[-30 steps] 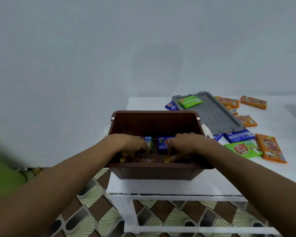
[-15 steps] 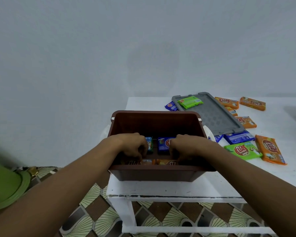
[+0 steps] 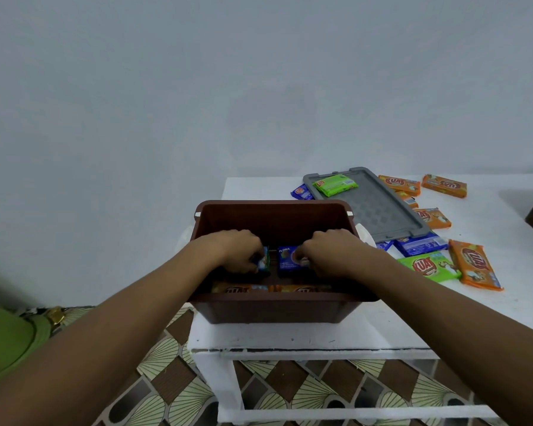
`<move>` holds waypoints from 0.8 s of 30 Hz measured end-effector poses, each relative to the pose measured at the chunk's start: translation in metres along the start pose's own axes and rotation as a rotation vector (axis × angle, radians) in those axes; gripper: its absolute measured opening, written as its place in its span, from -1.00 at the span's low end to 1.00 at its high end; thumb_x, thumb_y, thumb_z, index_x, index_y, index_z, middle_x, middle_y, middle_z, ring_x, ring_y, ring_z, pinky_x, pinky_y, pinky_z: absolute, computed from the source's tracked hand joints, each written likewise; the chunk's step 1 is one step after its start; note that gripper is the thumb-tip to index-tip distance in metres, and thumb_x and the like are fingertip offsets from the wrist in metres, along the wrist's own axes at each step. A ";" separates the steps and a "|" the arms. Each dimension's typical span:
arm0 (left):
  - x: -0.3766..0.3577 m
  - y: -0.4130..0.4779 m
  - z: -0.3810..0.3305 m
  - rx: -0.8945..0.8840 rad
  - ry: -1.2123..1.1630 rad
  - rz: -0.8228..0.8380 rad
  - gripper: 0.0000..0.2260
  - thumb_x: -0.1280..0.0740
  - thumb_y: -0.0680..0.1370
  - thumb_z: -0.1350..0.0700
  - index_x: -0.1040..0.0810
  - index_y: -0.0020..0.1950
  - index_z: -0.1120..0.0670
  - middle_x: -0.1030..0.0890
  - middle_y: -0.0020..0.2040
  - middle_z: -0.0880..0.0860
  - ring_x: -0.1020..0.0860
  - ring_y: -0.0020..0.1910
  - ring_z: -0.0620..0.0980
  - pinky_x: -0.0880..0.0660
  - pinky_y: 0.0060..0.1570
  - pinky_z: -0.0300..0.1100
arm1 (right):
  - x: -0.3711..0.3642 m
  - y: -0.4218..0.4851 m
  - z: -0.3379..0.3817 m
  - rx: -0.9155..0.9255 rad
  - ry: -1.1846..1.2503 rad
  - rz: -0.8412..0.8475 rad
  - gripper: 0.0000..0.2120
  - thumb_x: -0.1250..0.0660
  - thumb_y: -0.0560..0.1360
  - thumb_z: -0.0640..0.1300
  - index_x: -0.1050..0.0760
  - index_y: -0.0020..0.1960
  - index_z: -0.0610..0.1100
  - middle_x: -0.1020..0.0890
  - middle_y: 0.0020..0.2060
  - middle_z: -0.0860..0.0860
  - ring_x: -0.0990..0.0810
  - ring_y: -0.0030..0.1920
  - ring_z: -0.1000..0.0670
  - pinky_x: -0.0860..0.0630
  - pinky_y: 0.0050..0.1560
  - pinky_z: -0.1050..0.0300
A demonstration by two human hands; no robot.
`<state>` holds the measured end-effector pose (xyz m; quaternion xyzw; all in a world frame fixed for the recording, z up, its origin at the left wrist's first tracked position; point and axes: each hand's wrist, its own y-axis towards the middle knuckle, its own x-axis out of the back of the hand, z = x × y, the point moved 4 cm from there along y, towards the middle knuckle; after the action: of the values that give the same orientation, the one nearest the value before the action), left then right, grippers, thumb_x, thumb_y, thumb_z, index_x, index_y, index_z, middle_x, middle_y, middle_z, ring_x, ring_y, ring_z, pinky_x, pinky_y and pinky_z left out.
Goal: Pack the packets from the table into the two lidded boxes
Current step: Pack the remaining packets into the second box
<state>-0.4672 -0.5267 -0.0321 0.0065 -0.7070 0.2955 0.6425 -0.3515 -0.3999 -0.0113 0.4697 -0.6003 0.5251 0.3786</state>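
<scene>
Standing at the near left corner of a white painted worktop: an open brown plastic box, lid off. Lying flat behind and to the right of the box: a grey rectangular plastic lid, carrying a green packet at its far end.

Reaching into the box from the near side: both bare forearms. Curling over a small packet with a green edge near the box's middle: left hand, grip partly closed; whether actually pinching it, cannot tell. Resting against a blue packet marked FLORA: right hand, fingers bent, grip likewise partly closed, hold unclear. Lying along the box's near inner wall: two orange packets, only top edges showing.

Remaining on the worktop right of the box: a green packet with a red logo, a large orange packet just beside it, a blue packet partly under the lid's near corner, further orange packets towards the far edge, and another blue packet at the lid's far left corner.

Filling the background: a plain pale grey wall. Showing below the worktop: a brown and cream patterned tile floor. Intruding at the lower left: a green object, blurred.
</scene>
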 end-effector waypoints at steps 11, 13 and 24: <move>0.090 0.011 -0.101 -0.145 -0.069 -0.540 -0.78 -0.25 0.60 0.00 -0.53 0.23 -0.06 -0.55 0.20 -0.07 -0.46 0.19 -0.04 -0.49 0.09 0.00 | -0.043 -0.114 -0.129 -0.300 0.327 -0.676 -0.68 -0.26 0.51 -0.32 -0.52 0.24 -0.16 -0.57 0.19 -0.13 -0.49 0.21 -0.19 -0.43 0.16 -0.08; 0.099 0.022 -0.130 -0.186 -0.081 -0.611 -0.80 -0.26 0.59 0.01 -0.54 0.19 -0.03 -0.55 0.15 -0.05 -0.46 0.17 -0.02 -0.47 0.05 -0.03 | -0.083 -0.133 -0.165 -0.477 0.320 -0.445 -0.60 -0.26 0.54 -0.17 -0.40 0.38 -0.11 -0.45 0.36 -0.11 -0.38 0.35 -0.19 -0.36 0.26 -0.10; 0.066 0.119 -0.290 -0.141 -0.028 -0.349 -0.67 -0.24 0.58 -0.05 -0.50 0.25 0.11 -0.49 0.20 0.12 -0.49 0.17 0.14 -0.47 0.10 0.01 | -0.184 -0.206 -0.231 -0.685 0.661 -0.500 -0.58 -0.50 0.36 0.10 -0.46 0.10 -0.05 -0.49 0.20 -0.07 -0.50 0.03 -0.02 -0.44 -0.06 0.11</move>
<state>-0.2631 -0.2803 -0.0205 0.0882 -0.7228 0.1292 0.6731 -0.1123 -0.1430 -0.0915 0.2576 -0.4559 0.3128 0.7924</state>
